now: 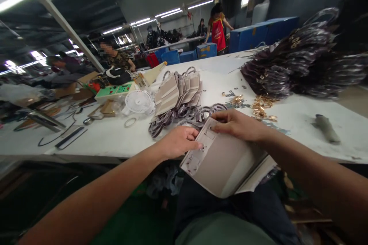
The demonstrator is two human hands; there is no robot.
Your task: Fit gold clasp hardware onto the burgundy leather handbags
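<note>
A beige bag panel (221, 164) lies over my lap and the near edge of the white worktable (115, 138). My left hand (178, 141) grips the panel's left edge, fingers curled onto its face near small printed marks. My right hand (238, 124) pinches the panel's top edge, fingers closed over it. Just beyond my hands lie dark patterned strap handles (178, 116) and a fanned stack of similar beige panels (179, 90). Small gold metal fittings (260, 107) are scattered to the right of them.
A big heap of dark patterned straps (301, 65) fills the table's far right. A small white fan (138, 102), a green box (115, 91), tools and a grey object (326, 128) lie around. Other people work at tables behind; blue crates (258, 34) stand at the back.
</note>
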